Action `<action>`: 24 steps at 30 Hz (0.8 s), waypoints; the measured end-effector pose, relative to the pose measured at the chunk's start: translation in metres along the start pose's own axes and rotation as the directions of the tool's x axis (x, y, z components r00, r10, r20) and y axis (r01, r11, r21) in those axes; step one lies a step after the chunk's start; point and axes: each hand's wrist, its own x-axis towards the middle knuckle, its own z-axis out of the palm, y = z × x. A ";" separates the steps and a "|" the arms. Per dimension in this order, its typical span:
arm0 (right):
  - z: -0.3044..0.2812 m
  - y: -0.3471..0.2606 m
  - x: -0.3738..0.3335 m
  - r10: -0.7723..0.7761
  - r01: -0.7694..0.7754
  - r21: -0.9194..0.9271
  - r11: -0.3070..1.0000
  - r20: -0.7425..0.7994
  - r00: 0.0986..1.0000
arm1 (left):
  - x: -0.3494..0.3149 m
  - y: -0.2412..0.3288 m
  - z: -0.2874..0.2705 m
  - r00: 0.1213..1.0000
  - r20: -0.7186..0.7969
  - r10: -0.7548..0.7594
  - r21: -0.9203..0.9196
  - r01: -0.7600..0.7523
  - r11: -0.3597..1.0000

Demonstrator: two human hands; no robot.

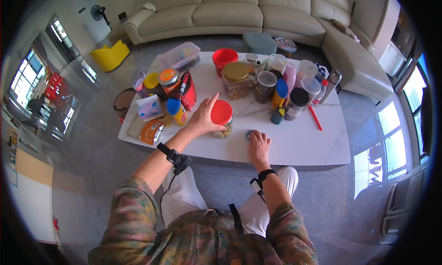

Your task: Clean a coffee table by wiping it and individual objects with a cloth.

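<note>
Near the table's front edge stands a clear jar with a red lid [222, 112]; pale nut-like pieces show through its lower wall. My left hand [202, 118] curves around the lid from the left, thumb at the front and fingers at the far side. To the right, my right hand [260, 149] rests low on the tabletop with fingers bent over a small blue-grey thing [248, 134]. Most of that thing is hidden under the fingers, so its kind is unclear. A jar with a gold lid [236, 78] stands just beyond the red-lidded one.
Left on the white table [294, 147] are a blue-capped yellow canister [176, 111], a tissue pack [150, 108] and an orange packet [152, 132]. A red bucket [225, 61] stands behind. Several jars, a black-lidded one [297, 103], a steel flask [330, 86] and a red stick [316, 118] are right.
</note>
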 end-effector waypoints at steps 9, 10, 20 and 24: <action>-0.076 -0.090 0.094 0.043 0.149 0.526 0.837 -0.335 0.941 | -0.024 -0.039 0.041 0.981 -0.146 -0.131 -0.534 0.033 0.845; -0.079 -0.103 0.105 0.025 0.157 0.592 0.790 -0.288 0.957 | -0.023 -0.032 0.041 0.982 -0.097 -0.165 -0.601 0.074 0.796; -0.038 -0.164 0.127 -0.441 0.445 0.089 0.891 -0.054 0.896 | -0.023 -0.021 0.045 0.968 -0.109 -0.224 -0.760 0.064 0.646; -0.071 -0.148 0.129 -0.536 0.533 0.066 0.843 0.169 0.827 | -0.026 -0.022 0.046 0.957 -0.177 -0.231 -0.700 0.043 0.713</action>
